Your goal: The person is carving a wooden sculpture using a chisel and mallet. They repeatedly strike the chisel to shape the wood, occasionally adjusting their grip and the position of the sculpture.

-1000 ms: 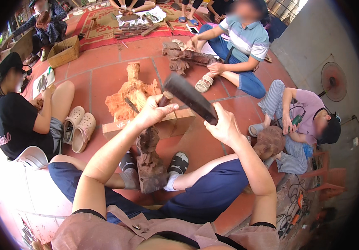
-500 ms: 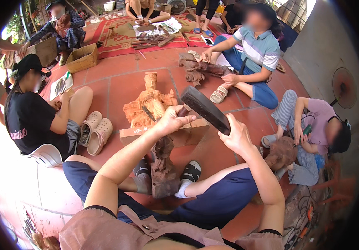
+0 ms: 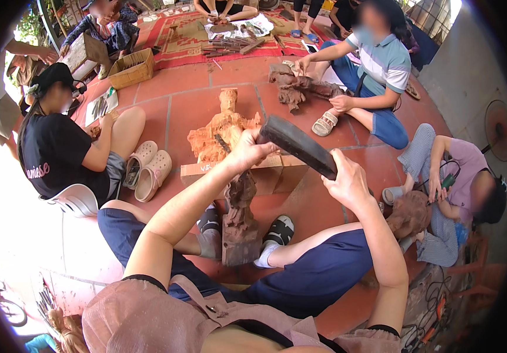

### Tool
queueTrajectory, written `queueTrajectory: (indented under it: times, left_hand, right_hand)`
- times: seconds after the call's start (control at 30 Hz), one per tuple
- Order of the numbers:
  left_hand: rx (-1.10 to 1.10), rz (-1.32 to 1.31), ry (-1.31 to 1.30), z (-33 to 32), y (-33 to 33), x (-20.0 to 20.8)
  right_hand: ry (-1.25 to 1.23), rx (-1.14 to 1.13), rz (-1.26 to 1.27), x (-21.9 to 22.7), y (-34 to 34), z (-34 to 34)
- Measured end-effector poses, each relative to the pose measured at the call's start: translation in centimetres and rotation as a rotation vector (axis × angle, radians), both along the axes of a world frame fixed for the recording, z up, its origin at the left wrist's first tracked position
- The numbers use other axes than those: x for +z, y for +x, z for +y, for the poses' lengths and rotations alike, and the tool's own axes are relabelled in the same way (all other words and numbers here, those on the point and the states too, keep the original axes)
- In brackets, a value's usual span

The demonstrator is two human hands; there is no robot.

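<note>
Right hand clamped on dark mallet, left hand gripping chisel, over wood carving

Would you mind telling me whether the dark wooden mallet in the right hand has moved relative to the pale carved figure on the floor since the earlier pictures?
No. The mallet in the right hand stays just right of the pale carved figure, head near the left hand; only the camera shifted.
</note>
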State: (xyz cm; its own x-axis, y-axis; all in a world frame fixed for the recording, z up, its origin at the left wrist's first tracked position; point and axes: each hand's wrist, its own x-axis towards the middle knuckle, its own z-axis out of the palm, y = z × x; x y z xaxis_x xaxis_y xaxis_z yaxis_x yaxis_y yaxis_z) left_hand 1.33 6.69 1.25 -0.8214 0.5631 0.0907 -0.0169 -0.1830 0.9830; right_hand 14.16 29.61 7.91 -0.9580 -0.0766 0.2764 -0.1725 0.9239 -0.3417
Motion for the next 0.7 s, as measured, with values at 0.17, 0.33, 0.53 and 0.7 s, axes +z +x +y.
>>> queueTrajectory:
  times: [0.17, 0.33, 0.53, 0.7]
  left_hand:
    - [0.02, 0.003, -0.088, 0.4, 0.5, 0.7]
    - [0.059, 0.091, -0.113, 0.0, 0.1, 2.1]
    - [0.105, 0.238, -0.189, -1.1, -0.2, 2.3]
    - [0.069, 0.197, -0.14, -1.1, -0.1, 1.3]
  right_hand:
    - [-0.02, -0.011, 0.028, -0.2, -0.3, -0.1]
    - [-0.165, -0.06, -0.005, 0.1, -0.1, 0.1]
    - [-0.134, -0.093, -0.05, 0.3, 0.0, 0.0]
    - [-0.126, -0.07, -0.054, 0.2, -0.3, -0.2]
